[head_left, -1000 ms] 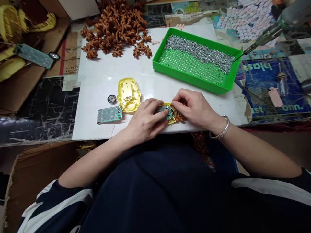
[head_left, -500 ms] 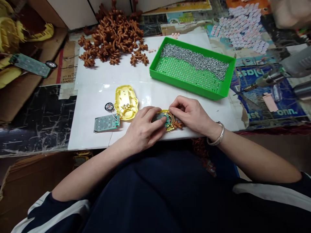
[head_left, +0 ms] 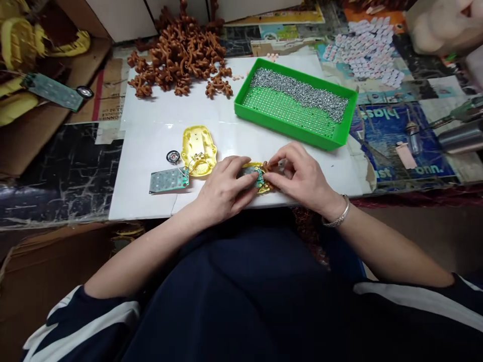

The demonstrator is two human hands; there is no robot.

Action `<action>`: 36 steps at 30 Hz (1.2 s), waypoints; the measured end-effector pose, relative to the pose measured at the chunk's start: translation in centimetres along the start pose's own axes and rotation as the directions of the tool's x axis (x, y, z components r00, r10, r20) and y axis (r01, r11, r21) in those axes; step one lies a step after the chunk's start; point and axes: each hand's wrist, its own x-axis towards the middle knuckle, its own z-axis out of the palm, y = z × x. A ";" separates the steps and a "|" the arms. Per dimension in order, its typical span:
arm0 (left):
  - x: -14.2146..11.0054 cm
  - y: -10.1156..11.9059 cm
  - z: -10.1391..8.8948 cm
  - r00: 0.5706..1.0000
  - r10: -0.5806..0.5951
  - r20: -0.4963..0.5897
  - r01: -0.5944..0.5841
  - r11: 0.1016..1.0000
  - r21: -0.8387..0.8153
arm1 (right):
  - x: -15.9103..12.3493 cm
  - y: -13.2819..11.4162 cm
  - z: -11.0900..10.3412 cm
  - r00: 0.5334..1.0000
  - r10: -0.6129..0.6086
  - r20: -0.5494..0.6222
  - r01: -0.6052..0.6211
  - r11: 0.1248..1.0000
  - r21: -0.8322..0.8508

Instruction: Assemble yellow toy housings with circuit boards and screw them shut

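Note:
My left hand [head_left: 226, 187] is closed over a yellow plastic shell half [head_left: 264, 190] near the board's front edge, its thumb lying across the green circuit board [head_left: 258, 177] inside. At the shell's right end, thumb and forefinger of my right hand [head_left: 304, 173] close on a brown plastic piece [head_left: 268, 184], mostly hidden by the fingers. Just left of my hands lies another yellow shell half [head_left: 196, 146], hollow side up. Thin wires join it to a small round speaker [head_left: 173, 157] and a second circuit board [head_left: 168, 181].
A green tray [head_left: 290, 131] of small metal screws stands behind my hands. Brown figure-shaped parts [head_left: 177, 55] are heaped at the back left, and small white pieces [head_left: 366, 50] at the back right. On the right lie a pink part [head_left: 406, 155] and a power screwdriver [head_left: 466, 108].
My right thumb and forefinger have shifted from the shell's top edge down onto the brown piece. My left hand keeps its hold. The whole view has shifted slightly.

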 end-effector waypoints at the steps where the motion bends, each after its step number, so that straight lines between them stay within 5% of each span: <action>1: 0.0 0.0 0.1 1.000 -0.002 0.013 0.002 1.000 0.000 | -0.2 -0.1 -0.1 1.000 -0.010 0.023 0.010 1.000 -0.002; 7: -0.6 0.8 -0.7 0.995 -0.016 0.101 0.019 0.999 -0.029 | 0.3 -0.4 -0.6 0.999 -0.022 0.029 0.019 0.997 0.071; 11: -5.1 2.3 -5.1 0.992 -0.095 0.080 0.106 0.984 -0.145 | 1.7 -1.1 -1.1 0.993 -0.041 -0.113 0.050 0.995 0.084; 14: -11.0 3.0 -9.8 0.917 -0.309 0.252 0.384 0.857 -0.344 | 3.5 -2.2 -0.6 0.987 -0.160 0.003 0.160 0.985 0.068; 15: -13.1 3.1 -11.3 0.855 -0.414 0.313 0.512 0.772 -0.376 | 4.3 -2.7 0.0 0.975 -0.213 0.061 0.208 0.976 0.069; 17: -17.1 3.3 -13.7 0.647 -0.662 0.377 0.762 0.563 -0.319 | 6.3 -3.9 1.6 0.934 -0.318 0.164 0.312 0.948 0.062; 20: -22.3 3.2 -15.0 0.313 -0.871 0.379 0.948 0.260 -0.186 | 10.0 -6.1 4.8 0.857 -0.416 0.305 0.440 0.898 -0.010; 21: -23.8 3.2 -14.8 0.231 -0.902 0.365 0.970 0.185 -0.157 | 11.2 -6.9 5.9 0.842 -0.401 0.361 0.449 0.892 -0.058; 24: -27.8 2.7 -13.0 0.068 -0.957 0.281 0.997 0.053 -0.060 | 14.0 -9.1 8.6 0.783 -0.303 0.543 0.481 0.848 -0.221; 27: -31.1 1.8 -10.9 -0.039 -0.969 0.243 0.994 -0.013 0.107 | 15.3 -10.4 9.8 0.717 -0.242 0.654 0.535 0.793 -0.293; 30: -31.6 0.9 -10.4 0.001 -0.979 0.203 0.984 0.037 0.173 | 15.6 -10.6 9.7 0.705 -0.249 0.664 0.543 0.792 -0.280; 34: -25.7 -0.5 -12.3 0.223 -0.968 -0.117 0.974 0.225 -0.008 | 14.5 -9.5 8.6 0.739 -0.382 0.555 0.527 0.841 -0.123; 36: -20.6 -1.9 -13.2 0.398 -0.894 -0.205 0.898 0.425 -0.112 | 13.3 -8.5 7.8 0.757 -0.490 0.432 0.538 0.843 0.013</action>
